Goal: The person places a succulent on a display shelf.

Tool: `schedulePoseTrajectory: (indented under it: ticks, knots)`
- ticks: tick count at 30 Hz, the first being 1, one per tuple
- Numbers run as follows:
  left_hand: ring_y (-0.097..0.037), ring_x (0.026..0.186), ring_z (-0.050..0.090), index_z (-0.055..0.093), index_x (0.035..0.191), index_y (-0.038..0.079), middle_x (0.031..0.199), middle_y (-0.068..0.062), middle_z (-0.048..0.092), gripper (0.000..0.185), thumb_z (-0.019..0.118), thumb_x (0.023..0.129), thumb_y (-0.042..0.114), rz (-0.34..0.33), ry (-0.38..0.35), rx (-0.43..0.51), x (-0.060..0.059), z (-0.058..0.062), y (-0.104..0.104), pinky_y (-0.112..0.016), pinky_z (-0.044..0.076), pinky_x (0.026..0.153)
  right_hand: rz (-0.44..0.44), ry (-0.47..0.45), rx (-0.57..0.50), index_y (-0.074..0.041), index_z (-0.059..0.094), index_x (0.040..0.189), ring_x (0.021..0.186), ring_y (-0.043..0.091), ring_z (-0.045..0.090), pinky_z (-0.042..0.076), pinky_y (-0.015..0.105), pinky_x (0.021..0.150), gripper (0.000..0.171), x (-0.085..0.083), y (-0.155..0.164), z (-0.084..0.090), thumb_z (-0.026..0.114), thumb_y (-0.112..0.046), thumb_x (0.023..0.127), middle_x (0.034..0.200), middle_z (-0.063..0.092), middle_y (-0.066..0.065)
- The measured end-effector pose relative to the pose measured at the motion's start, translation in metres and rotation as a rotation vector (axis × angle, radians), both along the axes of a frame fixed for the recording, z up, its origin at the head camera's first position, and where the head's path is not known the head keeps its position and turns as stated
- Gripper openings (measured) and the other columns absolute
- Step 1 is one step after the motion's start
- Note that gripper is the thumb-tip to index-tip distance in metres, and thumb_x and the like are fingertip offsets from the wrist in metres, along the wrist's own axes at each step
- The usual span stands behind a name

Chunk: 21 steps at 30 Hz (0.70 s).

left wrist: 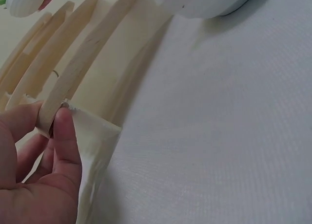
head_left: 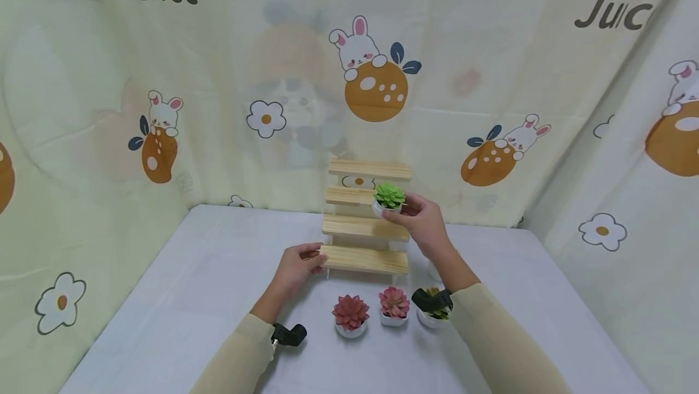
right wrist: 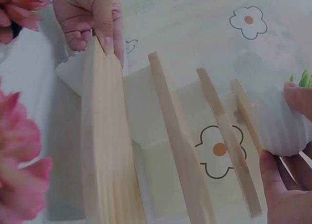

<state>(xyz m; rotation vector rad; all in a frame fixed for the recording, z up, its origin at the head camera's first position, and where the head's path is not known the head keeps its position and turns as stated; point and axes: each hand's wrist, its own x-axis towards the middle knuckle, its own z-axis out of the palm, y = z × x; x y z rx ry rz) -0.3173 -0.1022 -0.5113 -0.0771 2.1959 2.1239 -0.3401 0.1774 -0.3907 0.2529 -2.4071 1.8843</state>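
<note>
My right hand (head_left: 427,224) holds a bright green artificial succulent (head_left: 389,195) by its small white ribbed pot (right wrist: 280,121), thumb and fingers on opposite sides. The plant is upright in the head view and overlaps the second-highest step of a tiered wooden display stand (head_left: 363,259). With thumb and fingers, my left hand (head_left: 295,268) pinches the left end of the stand's lowest step. The left wrist view has this left hand (left wrist: 41,170) close up, its thumb against the board's end. Pale side supports carry the light wood steps.
In front of the stand sit a dark red succulent (head_left: 351,312), a pink succulent (head_left: 394,303) and a green one (head_left: 434,315), all in white pots. My right wrist camera partly covers the green one. Behind the stand hangs a printed curtain (head_left: 218,108), meeting the white tabletop (head_left: 180,297).
</note>
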Motion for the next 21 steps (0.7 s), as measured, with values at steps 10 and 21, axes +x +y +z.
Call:
schedulePoseTrajectory:
  ticks: [10, 21]
  knots:
    - [-0.015, 0.087, 0.068, 0.066, 0.132, -0.002, 0.111, -0.017, 0.069, 0.039, 0.073, 0.094, 0.006, 0.007, 0.007, -0.004, 0.0, -0.003, 0.0, -0.031, 0.066, 0.078, -0.001, 0.06, 0.007, -0.014, 0.066, 0.135, 0.114, 0.022, 0.066, 0.06, 0.018, 0.083, 0.059, -0.017, -0.018, 0.01, 0.088, -0.028, 0.082, 0.129, 0.068, 0.012]
    - [-0.015, 0.084, 0.068, 0.066, 0.131, -0.004, 0.11, -0.018, 0.069, 0.038, 0.072, 0.094, 0.004, 0.014, 0.008, 0.005, 0.001, -0.001, 0.001, -0.031, 0.066, 0.077, -0.008, 0.119, 0.008, -0.012, 0.07, 0.129, 0.112, 0.022, 0.068, 0.06, 0.022, 0.085, 0.053, -0.042, -0.042, 0.032, 0.089, -0.027, 0.081, 0.123, 0.072, 0.012]
